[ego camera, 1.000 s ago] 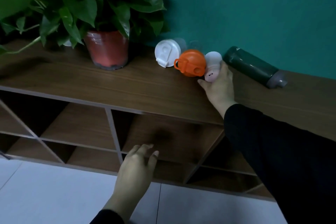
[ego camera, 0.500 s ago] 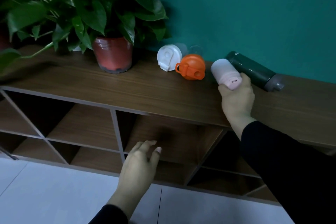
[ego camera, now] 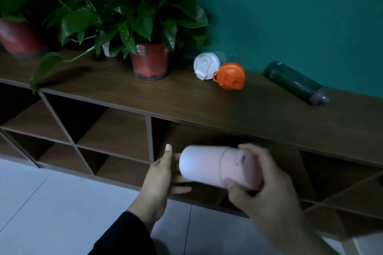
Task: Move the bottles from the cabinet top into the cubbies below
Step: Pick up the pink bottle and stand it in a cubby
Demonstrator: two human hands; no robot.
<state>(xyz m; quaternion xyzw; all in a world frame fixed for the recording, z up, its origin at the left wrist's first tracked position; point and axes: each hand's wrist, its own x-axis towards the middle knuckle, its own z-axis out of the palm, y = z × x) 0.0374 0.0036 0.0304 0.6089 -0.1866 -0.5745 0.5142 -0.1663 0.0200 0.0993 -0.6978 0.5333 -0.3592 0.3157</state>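
The right hand [ego camera: 267, 188] is gripping the pink bottle [ego camera: 215, 166] sideways at its cap end, in front of the cubby [ego camera: 207, 136] under the cabinet top [ego camera: 165, 97]; the left hand [ego camera: 159, 176], fingers open, is reaching for the other end; I'd slide it in level, base first, clear of the divider [ego camera: 149, 138]; motion is blurring the bottle, and the cubby's depth is lost in shadow.
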